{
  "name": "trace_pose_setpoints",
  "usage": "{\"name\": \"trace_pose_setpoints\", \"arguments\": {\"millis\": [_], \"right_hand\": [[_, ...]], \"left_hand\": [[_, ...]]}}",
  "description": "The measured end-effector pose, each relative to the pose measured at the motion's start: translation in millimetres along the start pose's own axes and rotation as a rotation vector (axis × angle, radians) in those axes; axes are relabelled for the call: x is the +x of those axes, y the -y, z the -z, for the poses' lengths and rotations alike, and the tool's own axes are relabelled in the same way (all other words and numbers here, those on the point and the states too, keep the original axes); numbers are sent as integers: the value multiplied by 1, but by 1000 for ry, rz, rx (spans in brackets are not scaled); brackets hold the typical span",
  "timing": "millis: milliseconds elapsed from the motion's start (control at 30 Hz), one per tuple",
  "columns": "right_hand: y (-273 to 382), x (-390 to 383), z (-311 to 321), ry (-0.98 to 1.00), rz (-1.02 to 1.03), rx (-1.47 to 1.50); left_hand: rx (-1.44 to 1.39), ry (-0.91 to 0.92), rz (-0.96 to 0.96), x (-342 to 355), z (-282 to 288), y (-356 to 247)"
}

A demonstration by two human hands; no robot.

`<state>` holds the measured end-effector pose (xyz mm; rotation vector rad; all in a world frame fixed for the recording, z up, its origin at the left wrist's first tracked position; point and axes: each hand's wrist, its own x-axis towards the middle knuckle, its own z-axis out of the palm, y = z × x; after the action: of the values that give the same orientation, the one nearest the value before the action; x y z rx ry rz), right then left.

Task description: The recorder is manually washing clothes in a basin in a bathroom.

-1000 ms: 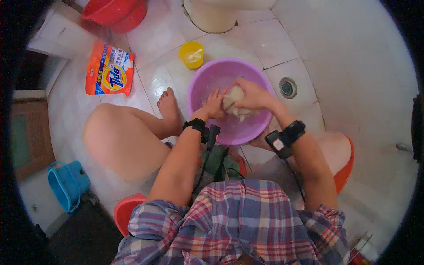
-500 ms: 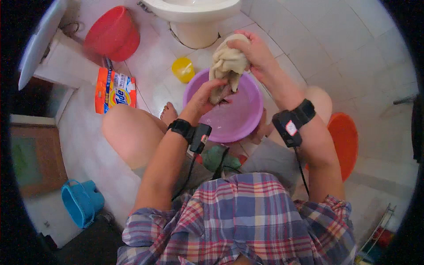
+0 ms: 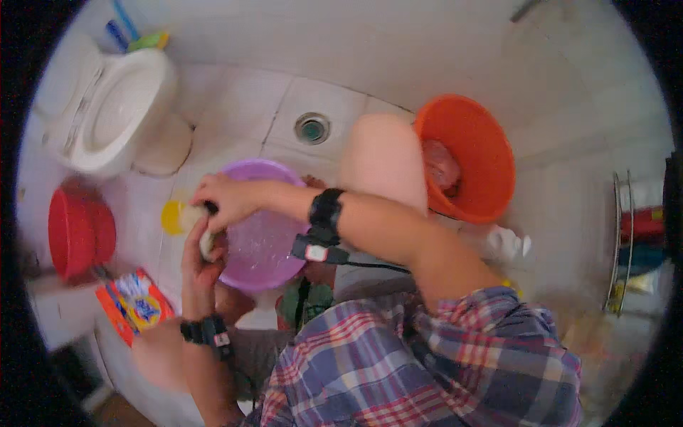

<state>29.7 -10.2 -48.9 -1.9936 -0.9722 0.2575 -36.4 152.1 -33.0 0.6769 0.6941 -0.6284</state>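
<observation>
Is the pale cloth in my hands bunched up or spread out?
Bunched up: only small patches of the pale cloth show, gathered between the left hand and the right hand.

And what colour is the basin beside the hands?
Purple; the basin shows best in the head view.

Soft muted light, motion blur, fisheye bending (corners black)

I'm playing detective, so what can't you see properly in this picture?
Shape of the pale cloth: head view, blurred, hidden by left fingers and right fingers.
Right side of yellow cup: head view, behind the cloth.
Pink thing in orange bucket: head view, too blurred to name.
Part of orange bag: head view, behind left knee.
</observation>
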Motion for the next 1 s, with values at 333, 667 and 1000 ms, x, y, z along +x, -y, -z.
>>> {"name": "trace_pose_setpoints", "arguments": {"millis": [333,667,1000], "right_hand": [[1,-36,-16,153,278,-354],[-17,-13,-54,185,-97,-435],[1,-5,-33,53,-164,-258]], "left_hand": [[943,140,-49,10,11,18],[2165,-389,-458,35,8,34],[1894,-568,-879,15,12,24]]}}
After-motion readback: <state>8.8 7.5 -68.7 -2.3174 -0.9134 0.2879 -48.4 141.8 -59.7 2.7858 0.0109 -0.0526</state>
